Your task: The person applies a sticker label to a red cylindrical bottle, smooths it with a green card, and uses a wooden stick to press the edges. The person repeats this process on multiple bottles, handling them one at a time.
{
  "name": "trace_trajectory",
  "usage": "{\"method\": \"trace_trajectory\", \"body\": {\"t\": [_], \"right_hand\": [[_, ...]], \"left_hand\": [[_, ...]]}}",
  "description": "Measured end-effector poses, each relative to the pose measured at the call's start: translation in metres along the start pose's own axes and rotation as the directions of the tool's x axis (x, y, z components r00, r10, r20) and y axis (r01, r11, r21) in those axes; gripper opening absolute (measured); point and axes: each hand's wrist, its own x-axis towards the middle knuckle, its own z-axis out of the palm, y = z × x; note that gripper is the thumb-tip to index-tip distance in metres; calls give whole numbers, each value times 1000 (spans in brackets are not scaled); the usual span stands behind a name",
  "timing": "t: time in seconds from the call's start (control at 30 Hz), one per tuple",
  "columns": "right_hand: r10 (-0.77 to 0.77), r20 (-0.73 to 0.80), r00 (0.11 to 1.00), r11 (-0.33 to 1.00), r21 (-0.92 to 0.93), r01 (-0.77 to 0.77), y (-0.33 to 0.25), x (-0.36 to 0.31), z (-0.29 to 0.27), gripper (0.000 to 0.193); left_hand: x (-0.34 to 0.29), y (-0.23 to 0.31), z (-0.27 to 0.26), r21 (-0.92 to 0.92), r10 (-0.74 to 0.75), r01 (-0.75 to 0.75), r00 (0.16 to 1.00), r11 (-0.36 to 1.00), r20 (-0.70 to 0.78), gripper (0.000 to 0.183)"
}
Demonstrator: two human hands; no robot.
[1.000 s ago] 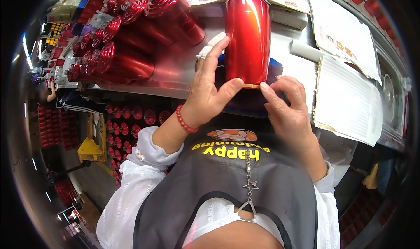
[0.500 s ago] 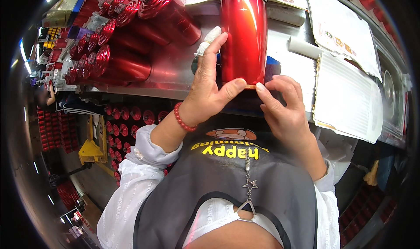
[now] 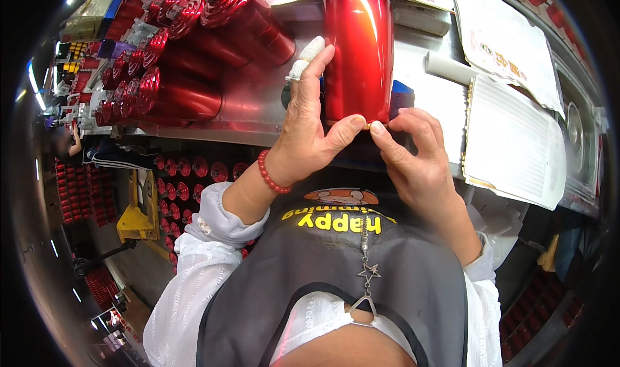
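Observation:
A glossy red bottle lies with its base toward me and its dark neck away. My left hand steadies it, fingers along its left side and thumb pressed at the base edge; one finger wears a white wrapping. Along that edge a thin gold strip shows between my thumbs. Its far course is hidden. My right hand pinches at the strip's right end with thumb and forefinger, the other fingers curled. A small dark blue block sits just right of the bottle.
Several red bottles with ridged tops lie to the left on the metal table. White paper sheets with strips and a printed sheet are at right. Red bottles stand below, near a yellow pallet jack.
The bottle has shifted slightly left and toward me. My right thumb and forefinger have slid left along the base edge, closer to my left thumb.

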Motion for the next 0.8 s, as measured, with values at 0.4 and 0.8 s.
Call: {"method": "trace_trajectory", "body": {"t": [0.4,0.8], "right_hand": [[-13,-14,1000,1000,13,13,2,-1,-2,68],[9,-6,1000,1000,16,-9,1,1,-1,67]], "left_hand": [[-2,-3,-2,-83,-30,33,999,996,31,93],[-2,-5,-1,-173,-41,45,999,984,29,92]]}}
